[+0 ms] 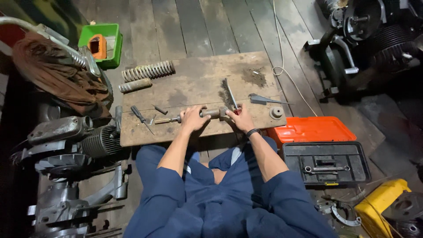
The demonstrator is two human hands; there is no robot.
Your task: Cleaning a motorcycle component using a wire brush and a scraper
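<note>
Dark blue work overalls cover the person, sleeves pushed up past the elbows, forearms bare. A black band circles the right wrist (252, 132).

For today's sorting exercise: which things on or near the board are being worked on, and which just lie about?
In hand:
left hand grips the rusty shaft
right hand holds the wire brush

Lying about:
coil spring
screwdriver
green tray
orange toolbox
wrench in black tray
</note>
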